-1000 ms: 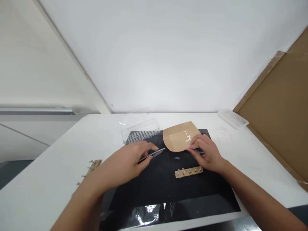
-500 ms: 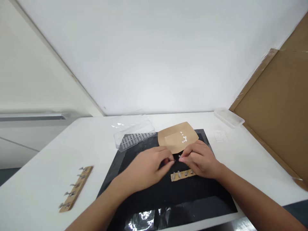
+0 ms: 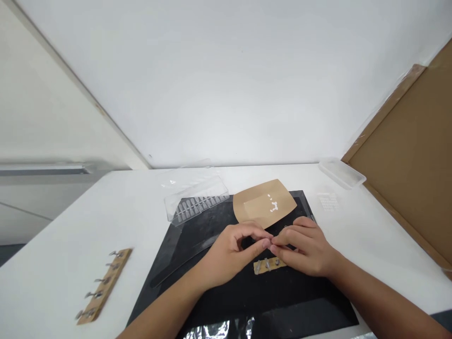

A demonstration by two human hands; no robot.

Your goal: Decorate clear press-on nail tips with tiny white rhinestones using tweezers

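Note:
My left hand [image 3: 233, 252] and my right hand [image 3: 307, 247] meet fingertip to fingertip over the black mat [image 3: 282, 301]. Both are pinched closed, and whatever lies between the fingertips is too small to make out. Just below them, a short wooden strip [image 3: 262, 268] bears small metal stands, two with clear nail tips on them; its right end is partly hidden by my right hand. Behind my hands lies a brown paper tray [image 3: 252, 200] with several small white pieces [image 3: 273, 205] on it.
A clear plastic box [image 3: 197, 202] with rows of nail tips sits at the mat's back left. Another wooden strip [image 3: 106, 287] with metal stands lies on the white table [image 3: 63, 263]. At the back right are a translucent tray [image 3: 342, 173] and a cardboard panel [image 3: 409, 155].
My hands have come together at the fingertips, the left one moving right. A long dark strip on the mat, left of my left hand, now shows. The view has shifted slightly.

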